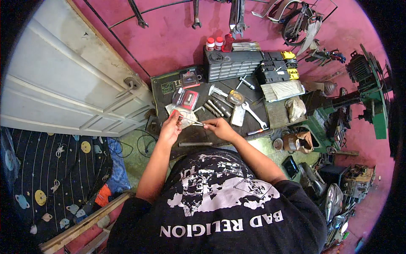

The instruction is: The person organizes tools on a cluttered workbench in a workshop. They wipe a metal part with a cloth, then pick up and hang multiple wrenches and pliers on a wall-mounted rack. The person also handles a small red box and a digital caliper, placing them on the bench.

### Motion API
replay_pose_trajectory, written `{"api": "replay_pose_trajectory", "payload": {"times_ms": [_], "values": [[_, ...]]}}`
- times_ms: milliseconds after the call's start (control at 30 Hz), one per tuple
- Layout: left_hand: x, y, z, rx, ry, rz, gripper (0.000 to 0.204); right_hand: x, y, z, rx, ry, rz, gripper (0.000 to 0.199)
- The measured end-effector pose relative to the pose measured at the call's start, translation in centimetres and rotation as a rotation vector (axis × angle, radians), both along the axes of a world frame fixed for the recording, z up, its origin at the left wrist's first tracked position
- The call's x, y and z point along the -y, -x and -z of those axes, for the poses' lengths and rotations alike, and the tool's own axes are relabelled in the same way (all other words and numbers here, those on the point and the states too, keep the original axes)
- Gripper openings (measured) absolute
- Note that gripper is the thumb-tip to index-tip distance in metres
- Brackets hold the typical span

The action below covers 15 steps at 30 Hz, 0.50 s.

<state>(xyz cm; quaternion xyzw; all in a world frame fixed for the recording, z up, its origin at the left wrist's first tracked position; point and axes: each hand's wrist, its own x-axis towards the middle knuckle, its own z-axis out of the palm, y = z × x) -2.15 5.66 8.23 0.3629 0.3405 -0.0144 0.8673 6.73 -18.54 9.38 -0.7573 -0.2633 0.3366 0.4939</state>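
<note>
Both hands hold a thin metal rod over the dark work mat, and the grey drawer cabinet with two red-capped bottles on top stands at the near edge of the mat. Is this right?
Not quite. In the head view the grey drawer cabinet with the red-capped bottles stands at the mat's far edge, by the pink wall. The left hand and right hand do hold the thin metal rod.

Thin metal rod [191, 121]: slim, silvery, straight, lying roughly level with a slight slant, held above the dark mat. Its left end sits at the fingertips of the left hand [171, 128], its right end is pinched by the right hand [218, 127] (too small to tell whether it is a pin, a file or a tool tip). Both hands are raised just over the mat's near half, thumbs and forefingers closed on the rod. Right under and behind the left hand's fingers lies a pale clear plastic packet [185, 113], flat on the mat, crumpled, partly hidden by the fingers; whether it touches the rod cannot be told.
</note>
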Motion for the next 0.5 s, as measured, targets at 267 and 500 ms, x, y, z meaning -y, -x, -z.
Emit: {"api": "replay_pose_trajectory", "payload": {"times_ms": [267,500], "values": [[-2.3,-3.3,-3.8,0.273,-0.309,-0.054,0.024,-5.0,-1.3,-2.8,-0.283,-0.201,0.136,0.026],[-5.9,-6.6,-11.0,0.330,-0.466,-0.083,0.026,-11.0,-4.1,-8.2,-0.217,-0.329,0.054,0.029]]}}
